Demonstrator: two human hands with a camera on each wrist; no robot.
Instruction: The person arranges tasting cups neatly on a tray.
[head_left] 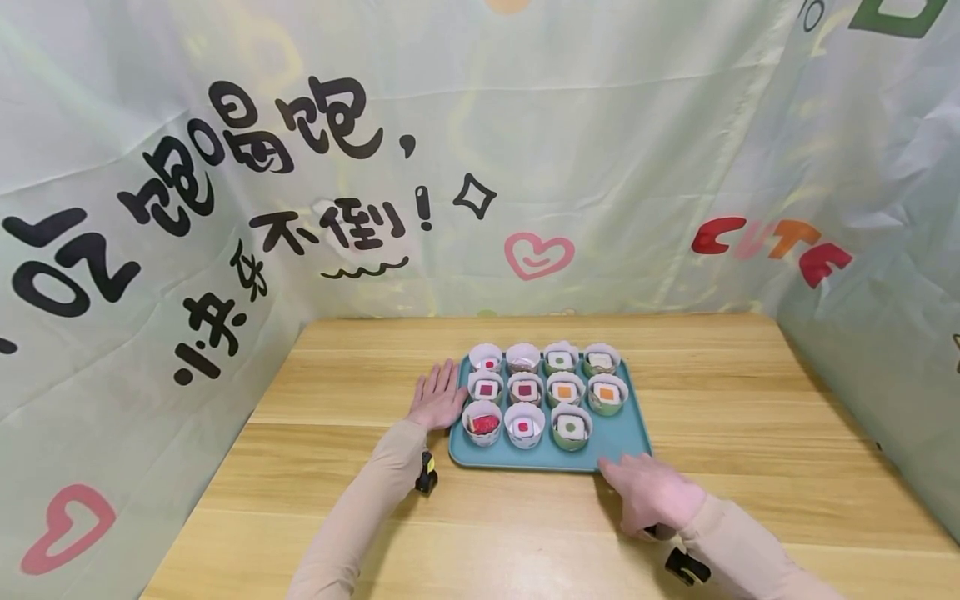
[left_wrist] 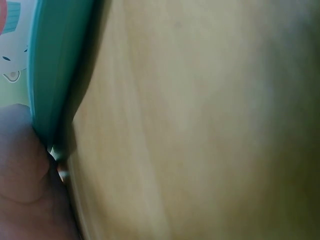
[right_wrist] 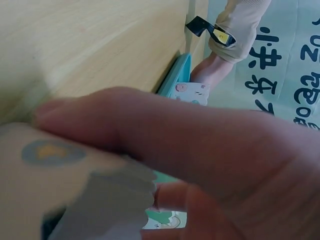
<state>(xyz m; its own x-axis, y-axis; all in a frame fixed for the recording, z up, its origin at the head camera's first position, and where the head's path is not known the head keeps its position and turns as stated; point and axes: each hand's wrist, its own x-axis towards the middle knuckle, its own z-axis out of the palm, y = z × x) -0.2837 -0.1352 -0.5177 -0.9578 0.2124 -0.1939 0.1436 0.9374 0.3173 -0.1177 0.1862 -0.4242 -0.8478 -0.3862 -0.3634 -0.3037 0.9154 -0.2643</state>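
Observation:
A teal tray (head_left: 622,437) lies on the wooden table, bearing rows of scalloped paper cups (head_left: 572,440). Most cups contain white sushi-like pieces (head_left: 566,390) with red, orange or green centres; one contains a red piece (head_left: 483,424). My left hand (head_left: 438,400) lies flat, its thumb touching the tray's left edge. By the tray's front right corner, my right hand (head_left: 648,487) holds a paper cup (right_wrist: 25,182). Its thumb (right_wrist: 150,125) presses along the cup's side in the right wrist view, with fingers (right_wrist: 172,195) past the rim. From the head view, this cup is hidden beneath the hand.
The wooden table (head_left: 720,400) spreads around the tray on all sides. Printed cloth walls (head_left: 637,183) enclose its back, left and right. Black camera straps (head_left: 426,473) sit at both wrists.

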